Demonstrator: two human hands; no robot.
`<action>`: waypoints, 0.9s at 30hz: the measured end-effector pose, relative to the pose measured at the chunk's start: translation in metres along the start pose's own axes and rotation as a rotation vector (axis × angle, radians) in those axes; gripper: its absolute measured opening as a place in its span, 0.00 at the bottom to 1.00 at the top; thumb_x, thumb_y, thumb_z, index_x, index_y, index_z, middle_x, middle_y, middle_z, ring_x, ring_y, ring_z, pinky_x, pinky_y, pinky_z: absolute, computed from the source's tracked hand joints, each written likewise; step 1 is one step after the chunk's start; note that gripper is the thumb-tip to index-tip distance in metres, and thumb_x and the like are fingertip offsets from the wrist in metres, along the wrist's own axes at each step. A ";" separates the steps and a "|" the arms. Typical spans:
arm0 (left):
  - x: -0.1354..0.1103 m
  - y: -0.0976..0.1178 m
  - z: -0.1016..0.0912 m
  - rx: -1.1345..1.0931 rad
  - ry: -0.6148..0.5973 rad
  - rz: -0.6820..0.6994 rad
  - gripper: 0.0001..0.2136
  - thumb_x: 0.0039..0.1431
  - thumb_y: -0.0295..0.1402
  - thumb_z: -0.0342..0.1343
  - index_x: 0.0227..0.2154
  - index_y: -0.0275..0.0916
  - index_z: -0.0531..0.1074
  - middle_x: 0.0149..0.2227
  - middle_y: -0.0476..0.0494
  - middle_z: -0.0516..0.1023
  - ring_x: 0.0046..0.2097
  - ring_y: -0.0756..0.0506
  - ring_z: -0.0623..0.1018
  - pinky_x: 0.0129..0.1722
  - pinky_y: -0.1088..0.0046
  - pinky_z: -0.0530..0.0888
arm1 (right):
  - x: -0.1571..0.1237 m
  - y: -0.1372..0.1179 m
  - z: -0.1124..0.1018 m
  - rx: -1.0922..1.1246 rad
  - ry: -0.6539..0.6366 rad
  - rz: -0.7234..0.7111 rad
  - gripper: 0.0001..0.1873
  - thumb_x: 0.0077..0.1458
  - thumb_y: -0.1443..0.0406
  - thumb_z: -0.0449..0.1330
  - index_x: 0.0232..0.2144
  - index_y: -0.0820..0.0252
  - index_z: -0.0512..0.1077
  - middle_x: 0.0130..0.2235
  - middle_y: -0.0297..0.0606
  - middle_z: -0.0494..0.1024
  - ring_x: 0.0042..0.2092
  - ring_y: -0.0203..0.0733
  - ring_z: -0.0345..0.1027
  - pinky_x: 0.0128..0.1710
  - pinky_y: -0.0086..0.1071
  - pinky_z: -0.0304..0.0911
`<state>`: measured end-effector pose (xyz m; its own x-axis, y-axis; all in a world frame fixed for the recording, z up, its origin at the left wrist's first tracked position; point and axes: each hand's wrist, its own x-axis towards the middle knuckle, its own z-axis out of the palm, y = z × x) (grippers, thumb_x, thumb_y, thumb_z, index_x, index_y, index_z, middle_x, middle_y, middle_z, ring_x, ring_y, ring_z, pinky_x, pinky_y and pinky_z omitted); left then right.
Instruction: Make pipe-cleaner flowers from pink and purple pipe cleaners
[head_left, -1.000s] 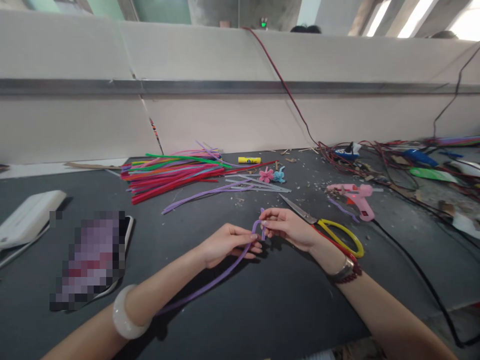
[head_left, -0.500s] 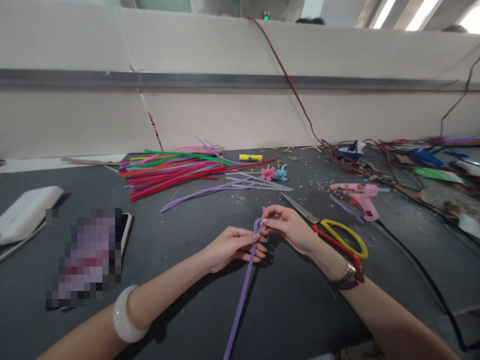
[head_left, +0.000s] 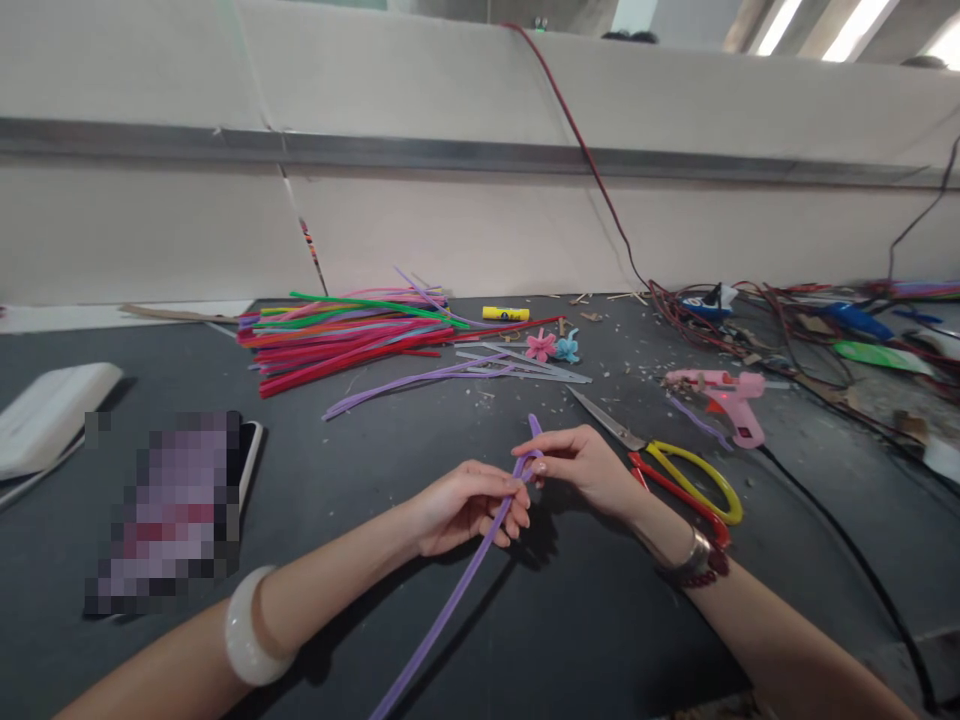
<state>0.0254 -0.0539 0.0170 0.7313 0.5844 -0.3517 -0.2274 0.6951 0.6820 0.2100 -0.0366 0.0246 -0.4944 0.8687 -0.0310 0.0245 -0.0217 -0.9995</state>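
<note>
On the dark grey surface [head_left: 600, 640], a pixelated phone [head_left: 169, 510] lies furthest left. The left hand [head_left: 469, 508] has a narrow grip around a long purple pipe cleaner [head_left: 459, 590], and the right hand [head_left: 581, 470] pinches its bent loop in a narrow fingertip grip. Just beside lie steel scissors [head_left: 660, 480] with yellow and red handles, then a pink glue gun [head_left: 724, 400].

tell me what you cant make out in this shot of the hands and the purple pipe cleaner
All in the head view:
- Where the purple pipe cleaner passes under the left hand: hidden by its fingers.
- The loop at the right hand: partly hidden by its fingers.
- The pipe cleaner's lower end: cut off by the bottom edge.
- The phone: its face is pixelated.
</note>
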 end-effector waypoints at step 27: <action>-0.004 0.002 0.001 0.113 -0.143 -0.027 0.11 0.55 0.34 0.51 0.29 0.30 0.74 0.16 0.50 0.67 0.11 0.60 0.54 0.10 0.83 0.47 | -0.005 -0.006 -0.001 -0.030 -0.025 0.028 0.07 0.42 0.64 0.64 0.28 0.59 0.77 0.21 0.34 0.76 0.22 0.31 0.67 0.24 0.25 0.64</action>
<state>0.0224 -0.0553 0.0203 0.8218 0.4954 -0.2814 -0.1388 0.6532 0.7444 0.2129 -0.0401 0.0304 -0.5151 0.8550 -0.0598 0.0649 -0.0307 -0.9974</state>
